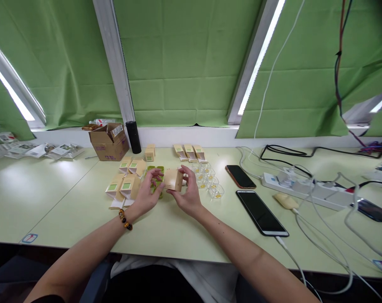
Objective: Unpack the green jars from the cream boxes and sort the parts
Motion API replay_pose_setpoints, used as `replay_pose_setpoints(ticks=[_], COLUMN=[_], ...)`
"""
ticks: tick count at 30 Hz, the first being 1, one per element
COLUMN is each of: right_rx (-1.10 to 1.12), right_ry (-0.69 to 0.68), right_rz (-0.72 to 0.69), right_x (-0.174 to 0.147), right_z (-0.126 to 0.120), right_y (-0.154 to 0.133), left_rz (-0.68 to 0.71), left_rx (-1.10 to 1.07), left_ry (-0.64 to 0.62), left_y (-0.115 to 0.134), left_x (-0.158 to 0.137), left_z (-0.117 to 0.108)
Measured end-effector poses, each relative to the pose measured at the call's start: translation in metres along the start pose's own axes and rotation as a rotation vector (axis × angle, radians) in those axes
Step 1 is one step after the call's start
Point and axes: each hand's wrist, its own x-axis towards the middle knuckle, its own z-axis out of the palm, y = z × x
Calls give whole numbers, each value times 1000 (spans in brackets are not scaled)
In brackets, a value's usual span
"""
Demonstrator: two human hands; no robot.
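A small tan cardboard box (172, 180) is raised above the middle of the table. My right hand (189, 193) is closed around its right side, thumb below and fingers at the top. Close to the box's left edge is my left hand (148, 192), its fingers apart and curved; whether the tips touch the box I cannot tell. Behind the left fingers, partly hidden, lies a green tray with compartments (161, 168). Several tan boxes with green labels (130, 185) stand left of my left hand. Clear plastic cups with yellow bits (212, 185) sit right of my right hand.
Three tan boxes (190, 152) and a single one (149, 152) stand farther back. An open carton (110, 145) and a black cylinder (133, 137) are near the wall. Two phones (262, 212), a power strip (304, 189) and tangled cables occupy the right side.
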Motion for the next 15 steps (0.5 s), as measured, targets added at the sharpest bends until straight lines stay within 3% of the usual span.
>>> replay_pose_setpoints(ticks=[3, 6, 11, 15], right_rx=[-207, -304, -306, -255], right_ry=[16, 3, -57, -57], right_rz=[-296, -460, -506, -485], right_x=[-1, -1, 1, 2], right_z=[0, 0, -2, -6], right_y=[5, 7, 1, -8], left_rz=[-79, -129, -256, -258], left_rx=[-43, -84, -342, -528], left_ry=[-67, -134, -110, -70], left_y=[-4, -7, -11, -13], left_x=[-2, -4, -2, 2], left_z=[5, 10, 13, 10])
